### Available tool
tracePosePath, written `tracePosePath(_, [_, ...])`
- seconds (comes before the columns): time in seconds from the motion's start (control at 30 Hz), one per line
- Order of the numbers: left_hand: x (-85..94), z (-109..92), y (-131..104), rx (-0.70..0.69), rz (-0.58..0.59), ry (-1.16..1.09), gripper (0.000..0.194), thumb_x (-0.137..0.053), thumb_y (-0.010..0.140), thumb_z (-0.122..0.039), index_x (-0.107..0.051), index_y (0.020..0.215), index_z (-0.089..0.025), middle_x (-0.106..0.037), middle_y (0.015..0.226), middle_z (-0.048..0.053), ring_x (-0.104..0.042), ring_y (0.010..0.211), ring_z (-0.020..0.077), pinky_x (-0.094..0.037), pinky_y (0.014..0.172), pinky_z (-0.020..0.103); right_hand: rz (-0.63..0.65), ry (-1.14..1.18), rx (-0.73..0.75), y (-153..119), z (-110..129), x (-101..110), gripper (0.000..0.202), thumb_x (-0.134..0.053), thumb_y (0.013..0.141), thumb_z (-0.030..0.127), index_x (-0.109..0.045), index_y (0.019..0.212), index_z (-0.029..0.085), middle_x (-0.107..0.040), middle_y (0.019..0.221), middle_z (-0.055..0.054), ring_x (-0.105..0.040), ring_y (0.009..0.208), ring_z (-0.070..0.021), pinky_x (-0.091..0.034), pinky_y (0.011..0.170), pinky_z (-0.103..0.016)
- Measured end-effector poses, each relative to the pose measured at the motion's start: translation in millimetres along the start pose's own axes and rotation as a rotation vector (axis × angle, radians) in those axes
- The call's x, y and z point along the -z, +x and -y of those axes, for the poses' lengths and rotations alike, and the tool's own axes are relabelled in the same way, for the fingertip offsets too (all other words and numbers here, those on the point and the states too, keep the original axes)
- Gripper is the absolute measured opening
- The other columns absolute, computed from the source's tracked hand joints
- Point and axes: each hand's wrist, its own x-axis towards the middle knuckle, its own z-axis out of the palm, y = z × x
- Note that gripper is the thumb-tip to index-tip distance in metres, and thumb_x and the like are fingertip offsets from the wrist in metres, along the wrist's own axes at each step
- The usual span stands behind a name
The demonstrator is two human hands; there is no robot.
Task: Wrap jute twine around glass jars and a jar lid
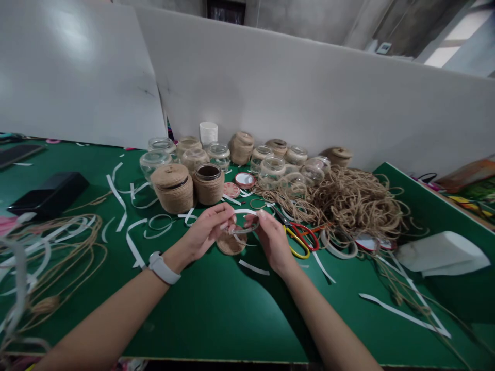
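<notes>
A curved white tape strip (245, 211) arches between my hands above the green table, with its lower loop hanging beneath. My left hand (209, 230), a pale watch on its wrist, pinches the strip near its left side. On the other side, the fingers of my right hand (274, 241) are closed on it too. Whether the loop includes a second piece I cannot tell. A round twine-covered lid (231, 246) lies flat just below, partly hidden by the left fingers. Just beyond stand a twine-wrapped jar with a covered lid (172, 190) and an open twine-wrapped jar (209, 186).
Scissors with red and yellow handles (299, 242) lie right of my hands, before a heap of loose twine (356, 203). Several glass jars (273, 172) stand toward the white panel (309, 93). A black device (50, 193) and tangled strips occupy the left.
</notes>
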Motion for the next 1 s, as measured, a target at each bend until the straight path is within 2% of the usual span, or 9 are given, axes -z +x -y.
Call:
tracePosePath(0.1, [1.3,1,1,-0.006,-0.018,0.004,0.031,-0.080,0.073,-0.032,-0.056,0.063,-0.014,-0.047,0.057,-0.005,-0.042,0.053,0.0052,-0.042,0.057,0.016,0.018,0.069,-0.065,0,3,-1,0.030,-0.072,0.077,0.048,-0.064,0.071,0.020,-0.058,0.068,0.003,-0.049,0.065,-0.0105,-0.043,0.068,-0.023])
tracePosePath(0.17, [1.2,2,2,-0.010,-0.002,0.024,0.031,-0.079,0.074,-0.036,-0.060,0.065,-0.014,-0.055,0.062,-0.003,-0.048,0.058,0.0067,-0.045,0.062,0.018,0.007,0.207,-0.127,1,6,-2,0.029,-0.074,0.073,0.047,-0.060,0.070,0.022,-0.052,0.062,0.006,-0.048,0.060,-0.0099,-0.045,0.065,-0.023])
tracePosePath(0.3, [0.2,2,1,-0.011,0.061,0.065,0.028,-0.077,0.076,-0.039,-0.068,0.075,-0.012,-0.062,0.069,0.001,-0.056,0.067,0.0099,-0.048,0.072,0.021,-0.024,0.337,-0.207,5,12,0,0.026,-0.071,0.075,0.047,-0.058,0.073,0.024,-0.054,0.063,0.005,-0.059,0.069,-0.0143,-0.052,0.074,-0.031])
tracePosePath(0.43, [1.7,0,-1,0.060,0.061,0.096,0.027,-0.078,0.075,-0.038,-0.069,0.076,-0.013,-0.055,0.055,-0.002,-0.054,0.056,0.0088,-0.046,0.062,0.020,-0.030,0.262,-0.195,4,9,0,0.037,-0.070,0.074,0.056,-0.066,0.080,0.020,-0.062,0.069,0.002,-0.059,0.068,-0.0126,-0.049,0.068,-0.026])
tracePosePath(0.57, [3.0,2,0,0.097,0.083,0.107,0.030,-0.077,0.075,-0.041,-0.069,0.074,-0.012,-0.056,0.052,-0.003,-0.049,0.049,0.0068,-0.042,0.053,0.018,0.072,0.194,-0.190,-1,8,-2,0.038,-0.071,0.075,0.055,-0.065,0.069,0.019,-0.051,0.056,0.005,-0.047,0.054,-0.0089,-0.045,0.059,-0.022])
tracePosePath(0.67, [1.1,4,2,0.040,0.078,0.042,0.032,-0.076,0.077,-0.043,-0.070,0.076,-0.011,-0.062,0.061,0.000,-0.057,0.060,0.0089,-0.049,0.064,0.020,0.052,0.304,-0.235,-2,14,-2,0.029,-0.070,0.078,0.048,-0.061,0.069,0.021,-0.043,0.053,0.006,-0.051,0.057,-0.0113,-0.050,0.065,-0.026])
tracePosePath(0.8, [-0.4,6,4,0.009,0.061,-0.041,0.031,-0.080,0.074,-0.034,-0.073,0.095,-0.012,-0.068,0.075,0.002,-0.063,0.077,0.0119,-0.052,0.079,0.024,-0.027,0.399,-0.235,2,18,1,0.021,-0.067,0.080,0.042,-0.058,0.072,0.024,-0.049,0.058,0.005,-0.062,0.072,-0.0155,-0.054,0.078,-0.033])
tracePosePath(0.9, [1.1,5,3,0.016,0.046,-0.030,0.030,-0.082,0.072,-0.029,-0.073,0.097,-0.014,-0.067,0.072,0.000,-0.060,0.067,0.0082,-0.050,0.067,0.019,0.003,0.365,-0.242,4,17,2,0.023,-0.064,0.082,0.045,-0.061,0.076,0.024,-0.056,0.063,0.004,-0.064,0.077,-0.0164,-0.053,0.081,-0.034])
tracePosePath(1.0, [1.6,2,0,0.049,0.051,0.054,0.026,-0.082,0.071,-0.031,-0.074,0.088,-0.013,-0.065,0.064,-0.001,-0.051,0.051,0.0045,-0.041,0.050,0.015,0.009,0.281,-0.250,3,14,2,0.035,-0.067,0.078,0.055,-0.065,0.075,0.020,-0.059,0.064,0.004,-0.055,0.060,-0.0111,-0.050,0.067,-0.026])
